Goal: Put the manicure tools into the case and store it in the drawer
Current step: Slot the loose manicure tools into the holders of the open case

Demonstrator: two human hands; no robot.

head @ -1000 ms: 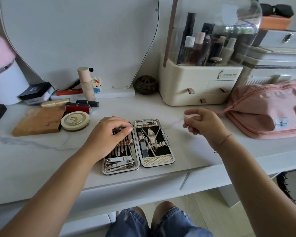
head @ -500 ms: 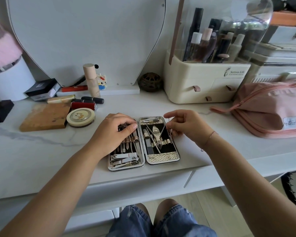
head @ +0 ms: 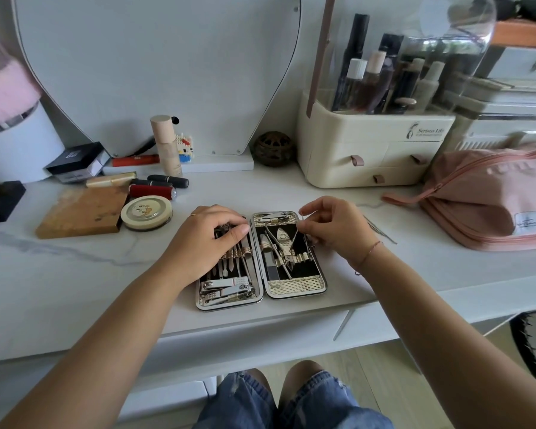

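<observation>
Right now the manicure case (head: 297,287) is lying open flat on the white counter (head: 75,274), close to its near edge, its two halves side by side. The left hand (head: 205,243) is resting palm down on the far part of the left half. Its grip is wide, with the fingers lying nearly straight and pressing on the row of slim tools (head: 235,261) strapped there, and it is holding nothing. Two nail clippers (head: 226,287) are sitting uncovered in the near end of that half.

The right hand (head: 334,230) is hovering at the far right edge of the right half. Its grip is narrow, with thumb and forefinger pinching a thin metal tool (head: 300,224) just over the case's rim; the tool is too fine to tell its kind. Nippers (head: 283,243) are lying strapped in the middle of the right half, with a small clipper (head: 276,215) at its far end. A few more loose tools (head: 379,229) are lying on the counter just right of the right hand, apart from the case.

Under the counter's near edge a white drawer front (head: 245,339) is sitting shut. At the right a pink pouch (head: 492,199) is lying on the counter, and a cream organizer (head: 369,150) full of bottles is standing farther back. On the left, a round tin (head: 146,212), a wooden block (head: 81,213) and a red lipstick (head: 151,191) are lying near a mirror (head: 155,66).
</observation>
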